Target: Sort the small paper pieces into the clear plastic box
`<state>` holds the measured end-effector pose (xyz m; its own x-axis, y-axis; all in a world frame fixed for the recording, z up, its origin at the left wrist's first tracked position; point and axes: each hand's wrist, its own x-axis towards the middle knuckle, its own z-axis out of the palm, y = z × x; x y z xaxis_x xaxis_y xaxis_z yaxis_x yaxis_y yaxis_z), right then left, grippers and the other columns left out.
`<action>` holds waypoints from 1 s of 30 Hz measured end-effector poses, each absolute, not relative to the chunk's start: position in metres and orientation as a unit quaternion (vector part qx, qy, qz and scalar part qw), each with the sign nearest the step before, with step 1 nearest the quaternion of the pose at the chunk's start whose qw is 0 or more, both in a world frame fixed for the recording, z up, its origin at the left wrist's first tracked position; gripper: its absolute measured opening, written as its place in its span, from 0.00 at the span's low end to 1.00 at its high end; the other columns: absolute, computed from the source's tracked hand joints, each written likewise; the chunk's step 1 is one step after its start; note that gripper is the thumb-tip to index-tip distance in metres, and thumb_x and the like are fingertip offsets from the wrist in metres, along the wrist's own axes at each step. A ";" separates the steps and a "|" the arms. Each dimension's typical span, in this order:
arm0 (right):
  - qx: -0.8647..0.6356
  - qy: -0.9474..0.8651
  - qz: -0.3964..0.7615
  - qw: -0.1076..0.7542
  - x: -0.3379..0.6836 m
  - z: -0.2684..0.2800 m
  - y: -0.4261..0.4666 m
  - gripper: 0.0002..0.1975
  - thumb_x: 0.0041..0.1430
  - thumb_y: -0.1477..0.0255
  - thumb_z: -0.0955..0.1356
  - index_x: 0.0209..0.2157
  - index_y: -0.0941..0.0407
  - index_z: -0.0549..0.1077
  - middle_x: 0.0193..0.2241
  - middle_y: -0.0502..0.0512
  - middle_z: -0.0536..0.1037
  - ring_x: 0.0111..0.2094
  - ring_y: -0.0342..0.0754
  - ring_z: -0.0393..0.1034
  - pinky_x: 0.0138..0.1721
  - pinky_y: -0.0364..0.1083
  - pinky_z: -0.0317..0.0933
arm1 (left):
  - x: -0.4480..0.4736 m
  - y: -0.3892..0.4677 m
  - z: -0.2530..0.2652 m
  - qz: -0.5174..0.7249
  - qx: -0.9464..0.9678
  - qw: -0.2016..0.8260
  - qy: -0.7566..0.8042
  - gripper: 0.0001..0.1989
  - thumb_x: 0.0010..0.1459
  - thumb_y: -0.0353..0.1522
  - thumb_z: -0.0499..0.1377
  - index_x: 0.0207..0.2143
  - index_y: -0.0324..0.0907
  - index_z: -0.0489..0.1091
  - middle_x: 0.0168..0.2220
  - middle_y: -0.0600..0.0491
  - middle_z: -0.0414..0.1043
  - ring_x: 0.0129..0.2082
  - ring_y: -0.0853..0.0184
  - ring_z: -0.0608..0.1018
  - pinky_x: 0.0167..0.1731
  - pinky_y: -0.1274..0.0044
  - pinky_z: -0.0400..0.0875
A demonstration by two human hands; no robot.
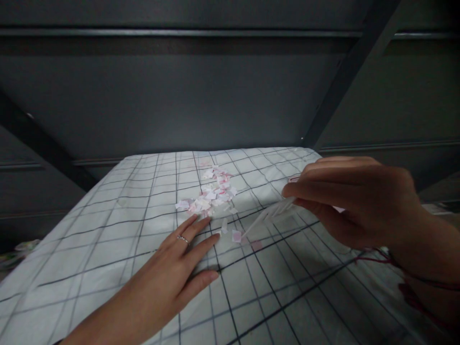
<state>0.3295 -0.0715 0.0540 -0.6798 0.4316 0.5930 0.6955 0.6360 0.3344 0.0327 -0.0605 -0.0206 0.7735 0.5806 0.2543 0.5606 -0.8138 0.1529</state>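
My left hand (183, 254) lies flat on the checked cloth (108, 230), fingers spread, with a ring on one finger. Its fingertips touch the near edge of a pile of small paper scraps (212, 194), white with pink marks. In my right hand (352, 196), the fingers are pinched around a thin white stick (264, 218), smeared by motion, so its exact kind is unclear. The stick slants down to the left, its end close to a small pink-and-white paper square (236, 236). A fainter pink patch (256, 246) shows just right of that square.
A dark grey panel wall (201, 96) rises behind the far edge of the cloth-covered surface, with a dark slanted beam (345, 76) on the right. Some blurred items (27, 247) sit below the surface at the far left.
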 end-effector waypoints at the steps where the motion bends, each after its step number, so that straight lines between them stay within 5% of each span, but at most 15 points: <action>1: -0.314 -0.876 -0.277 0.240 0.329 0.055 -0.072 0.09 0.57 0.80 0.60 0.31 0.52 0.68 0.18 0.45 0.66 0.20 0.43 0.58 0.24 0.46 0.53 | 0.033 -0.061 -0.021 0.148 0.941 0.036 0.303 0.20 0.68 0.42 0.51 0.58 0.46 0.66 0.65 0.47 0.56 0.63 0.51 0.61 0.56 0.58 0.65; 12: -0.305 -0.876 -0.284 0.244 0.326 0.049 -0.069 0.11 0.56 0.82 0.60 0.33 0.53 0.69 0.20 0.47 0.68 0.22 0.44 0.61 0.24 0.46 0.52 | 0.034 -0.062 -0.019 0.138 0.943 0.044 0.300 0.20 0.68 0.41 0.51 0.60 0.51 0.64 0.66 0.49 0.55 0.64 0.50 0.60 0.56 0.57 0.65; 24: -0.292 -0.871 -0.317 0.237 0.319 0.053 -0.069 0.11 0.56 0.83 0.60 0.31 0.55 0.70 0.19 0.48 0.67 0.22 0.45 0.56 0.23 0.48 0.50 | 0.054 -0.061 -0.020 0.103 0.949 0.037 0.296 0.23 0.66 0.43 0.53 0.62 0.50 0.62 0.65 0.37 0.51 0.64 0.37 0.53 0.52 0.46 0.62; 30: -0.299 -0.863 -0.317 0.256 0.319 0.052 -0.070 0.11 0.57 0.82 0.60 0.32 0.54 0.69 0.19 0.47 0.67 0.22 0.44 0.58 0.23 0.48 0.50 | 0.051 -0.061 -0.019 0.123 0.953 0.026 0.275 0.21 0.66 0.41 0.54 0.60 0.50 0.64 0.65 0.41 0.52 0.65 0.43 0.54 0.54 0.50 0.63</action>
<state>0.3185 -0.0700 0.0518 -0.6903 0.3529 0.6317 0.6779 0.6206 0.3941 0.0507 -0.0612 -0.0191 0.8180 0.5310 0.2211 0.5181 -0.8472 0.1174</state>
